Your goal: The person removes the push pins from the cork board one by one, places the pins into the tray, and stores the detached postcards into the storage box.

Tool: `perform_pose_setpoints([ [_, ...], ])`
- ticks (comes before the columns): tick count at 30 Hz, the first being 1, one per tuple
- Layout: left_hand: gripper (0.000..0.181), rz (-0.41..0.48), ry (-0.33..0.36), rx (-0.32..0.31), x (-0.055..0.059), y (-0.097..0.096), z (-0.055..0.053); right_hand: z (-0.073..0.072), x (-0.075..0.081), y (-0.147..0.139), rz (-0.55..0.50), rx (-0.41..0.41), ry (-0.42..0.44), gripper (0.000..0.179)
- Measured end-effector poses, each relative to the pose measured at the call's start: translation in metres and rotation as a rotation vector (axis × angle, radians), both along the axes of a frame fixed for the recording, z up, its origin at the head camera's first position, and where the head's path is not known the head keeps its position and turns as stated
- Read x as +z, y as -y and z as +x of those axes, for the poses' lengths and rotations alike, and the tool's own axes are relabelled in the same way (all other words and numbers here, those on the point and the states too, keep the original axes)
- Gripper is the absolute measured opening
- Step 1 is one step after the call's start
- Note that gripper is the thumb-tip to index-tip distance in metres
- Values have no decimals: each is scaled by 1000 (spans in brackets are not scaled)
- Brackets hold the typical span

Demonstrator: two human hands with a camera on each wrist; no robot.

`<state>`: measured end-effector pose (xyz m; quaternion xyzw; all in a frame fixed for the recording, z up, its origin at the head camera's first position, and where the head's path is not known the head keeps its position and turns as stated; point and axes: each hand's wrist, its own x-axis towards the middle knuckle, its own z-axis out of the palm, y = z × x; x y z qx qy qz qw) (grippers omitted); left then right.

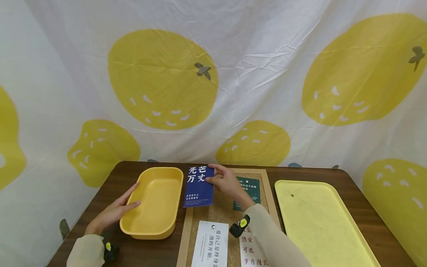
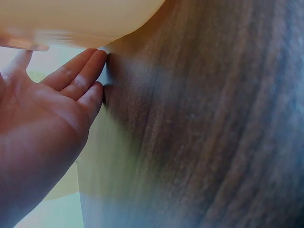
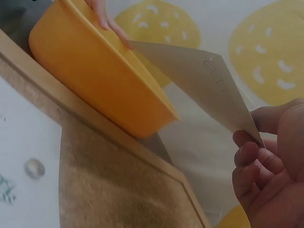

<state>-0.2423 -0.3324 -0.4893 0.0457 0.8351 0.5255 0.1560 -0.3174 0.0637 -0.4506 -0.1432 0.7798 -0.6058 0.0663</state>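
My right hand (image 1: pixel 228 182) pinches a blue card (image 1: pixel 198 198) with white characters by its right edge, thumb on the printed face. The card is raised over the top left corner of a cork board (image 1: pixel 220 214); its pale back, marked with a wavy line, shows in the right wrist view. At the left, my left hand (image 1: pixel 115 212) holds the rim of a yellow plastic basin (image 1: pixel 155 200). Its thumb lies over the rim, while several fingers (image 2: pixel 78 78) reach along the outside of the basin in the left wrist view.
A dark green card (image 1: pixel 251 191) and a white card (image 1: pixel 210 243) are pinned on the board. Another white card (image 1: pixel 248 249) with red characters lies partly behind my right sleeve. To the right is a pale yellow tray (image 1: pixel 323 222); a lemon-print cloth (image 1: pixel 253 81) hangs behind the table.
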Motion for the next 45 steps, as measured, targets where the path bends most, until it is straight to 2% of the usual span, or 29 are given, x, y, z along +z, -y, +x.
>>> perform_pose_setpoints([
  [11,80,14,6,-1,-2,0,-1,10,14,23,-23,38,-7,55],
  [13,80,20,9,-1,-2,0,0,7,8,27,-36,49,-6,56],
  [19,79,27,7,-1,-1,0,0,8,7,38,-32,65,-4,55],
  [24,79,22,11,2,0,0,1,10,8,48,-13,50,31,53],
  [45,89,-32,68,45,-1,-4,1,20,3,81,0,92,0,53],
])
